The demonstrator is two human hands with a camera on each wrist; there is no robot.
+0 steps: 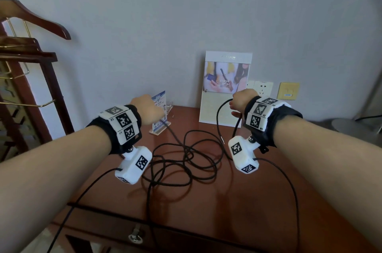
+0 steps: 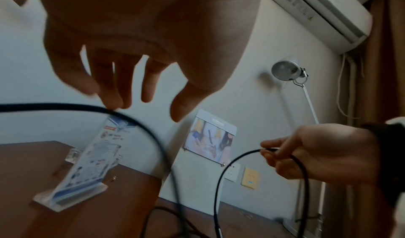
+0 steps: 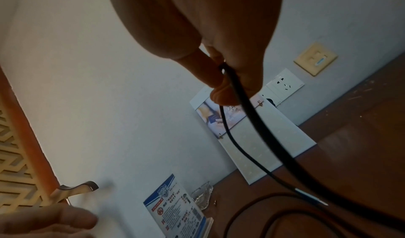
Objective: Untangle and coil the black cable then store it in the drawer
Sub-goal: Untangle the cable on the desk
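Note:
The black cable (image 1: 187, 154) lies in tangled loops on the reddish-brown desk (image 1: 237, 201). My right hand (image 1: 234, 108) is raised at the back right and pinches the cable (image 3: 247, 120) between thumb and fingers (image 3: 219, 80); a short end with a silver tip (image 3: 311, 196) hangs below. My left hand (image 1: 153, 114) hovers at the back left with fingers straight and spread. In the left wrist view a strand (image 2: 65, 105) runs against its fingertips (image 2: 114, 103), with the thumb apart. A drawer front with a ring pull (image 1: 135, 236) sits under the desk's near edge.
An acrylic leaflet stand (image 1: 159, 116) and a glass dish (image 1: 168, 107) sit beside my left hand. A white placard (image 1: 225, 89) leans on the wall, with wall sockets (image 1: 261, 88) to its right. A wooden valet stand (image 1: 26, 56) rises at the left.

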